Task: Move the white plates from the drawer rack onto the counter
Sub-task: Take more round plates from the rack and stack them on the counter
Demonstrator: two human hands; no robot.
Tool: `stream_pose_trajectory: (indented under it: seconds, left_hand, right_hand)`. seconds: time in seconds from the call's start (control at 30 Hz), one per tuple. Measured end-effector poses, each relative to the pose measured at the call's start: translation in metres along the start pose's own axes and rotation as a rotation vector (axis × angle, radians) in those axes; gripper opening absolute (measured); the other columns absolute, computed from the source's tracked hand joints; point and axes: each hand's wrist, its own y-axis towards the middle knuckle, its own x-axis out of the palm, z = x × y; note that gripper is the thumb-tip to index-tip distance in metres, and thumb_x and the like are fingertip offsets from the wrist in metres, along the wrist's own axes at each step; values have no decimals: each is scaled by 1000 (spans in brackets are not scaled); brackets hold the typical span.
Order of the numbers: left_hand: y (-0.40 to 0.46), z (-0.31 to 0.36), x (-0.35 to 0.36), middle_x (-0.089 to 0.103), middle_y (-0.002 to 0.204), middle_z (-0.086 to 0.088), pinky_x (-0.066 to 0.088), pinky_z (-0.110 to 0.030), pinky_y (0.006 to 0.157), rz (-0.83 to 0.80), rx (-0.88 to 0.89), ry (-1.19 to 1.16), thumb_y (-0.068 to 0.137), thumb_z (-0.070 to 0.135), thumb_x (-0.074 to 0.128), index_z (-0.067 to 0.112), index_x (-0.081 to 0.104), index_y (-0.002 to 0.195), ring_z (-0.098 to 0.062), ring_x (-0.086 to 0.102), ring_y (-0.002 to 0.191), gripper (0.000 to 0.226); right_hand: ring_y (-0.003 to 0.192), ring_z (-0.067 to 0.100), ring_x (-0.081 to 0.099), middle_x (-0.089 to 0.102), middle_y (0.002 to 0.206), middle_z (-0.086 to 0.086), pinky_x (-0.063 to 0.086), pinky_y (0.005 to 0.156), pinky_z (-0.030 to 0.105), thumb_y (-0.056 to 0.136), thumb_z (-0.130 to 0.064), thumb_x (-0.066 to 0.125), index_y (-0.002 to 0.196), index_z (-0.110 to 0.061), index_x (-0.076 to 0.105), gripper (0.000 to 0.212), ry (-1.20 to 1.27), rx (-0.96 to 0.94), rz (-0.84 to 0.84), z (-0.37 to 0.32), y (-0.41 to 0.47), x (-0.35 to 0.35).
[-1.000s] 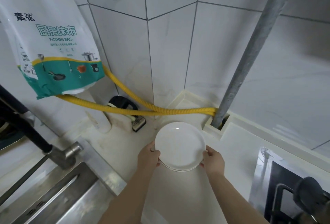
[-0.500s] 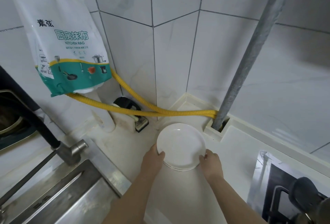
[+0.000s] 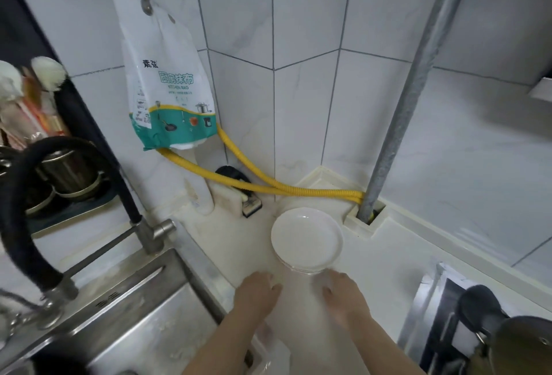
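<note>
A small stack of white plates rests on the pale counter in the tiled corner, close to the yellow hose. My left hand hovers just below the stack's left side, fingers relaxed and holding nothing. My right hand is just below the stack's right side, also empty with loose fingers, blurred by motion. Neither hand touches the plates. The drawer rack is out of view.
A steel sink with a black-hosed faucet lies to the left. A yellow hose and a grey pipe run into the corner. A kitchen-rag bag hangs on the wall. The stove and a pot sit at right.
Both hands have let go of the plate stack and pulled back toward me; the stack stays on the counter. The camera has tilted and shifted, showing more of the sink side.
</note>
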Motion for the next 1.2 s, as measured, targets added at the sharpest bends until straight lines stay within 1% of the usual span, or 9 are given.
stream_pose_trajectory:
  seconds: [0.2,0.3,0.4,0.43,0.6,0.73,0.9,1.07,1.2]
  left_hand:
    - [-55,-13,15,51,139,-9,40,-36,106,28,-38,148,97,44,37,19,51,135,-26,48,130,47]
    - [-86,-28,22,54,135,-9,42,-35,103,25,-90,134,96,43,39,18,55,131,-27,51,126,46]
    - [-116,-48,29,64,123,-10,48,-34,92,20,-120,101,90,45,43,16,64,114,-29,61,113,43]
    - [-116,-50,29,66,121,-9,49,-35,92,23,-109,122,89,48,43,17,65,113,-29,62,111,45]
    - [-182,-96,46,60,130,-12,45,-34,97,54,-198,189,93,39,39,14,61,121,-29,57,120,44]
    - [-211,-119,53,59,132,-9,43,-35,98,81,-227,195,91,46,42,16,59,126,-29,55,123,49]
    - [-290,-158,74,58,134,-7,44,-36,98,117,-255,203,92,47,42,20,57,129,-28,54,123,48]
    - [-350,-175,97,58,135,-7,40,-38,101,115,-283,231,91,47,40,21,58,128,-28,53,124,48]
    - [-390,-186,116,57,135,-7,39,-39,102,104,-306,228,92,46,39,20,56,130,-28,52,124,49]
  right_hand:
    - [123,25,47,51,131,7,41,99,34,95,-28,37,131,-15,45,40,-245,-151,-45,-6,-43,17]
    - [127,25,44,47,136,6,39,101,33,96,-30,36,138,-18,39,44,-320,-213,-84,-10,-65,32]
    - [126,25,44,47,136,6,39,101,34,96,-30,36,138,-17,40,44,-361,-283,-104,-19,-89,46]
    - [125,25,45,47,136,6,38,101,34,96,-31,37,137,-16,40,44,-361,-297,-102,-17,-89,47]
    - [128,25,45,48,138,6,37,105,36,97,-35,37,138,-17,40,45,-399,-424,-166,-42,-144,79]
    - [127,27,46,49,138,10,39,104,36,96,-35,39,138,-14,40,47,-427,-476,-177,-54,-174,100]
    - [132,27,42,46,142,9,36,107,37,97,-33,39,142,-14,36,49,-428,-557,-210,-65,-255,128]
    - [127,28,46,51,137,8,41,103,40,94,-36,41,137,-16,42,47,-423,-574,-211,-57,-314,150]
    - [123,28,48,54,132,10,41,102,38,94,-30,41,132,-13,47,43,-408,-636,-235,-48,-353,165]
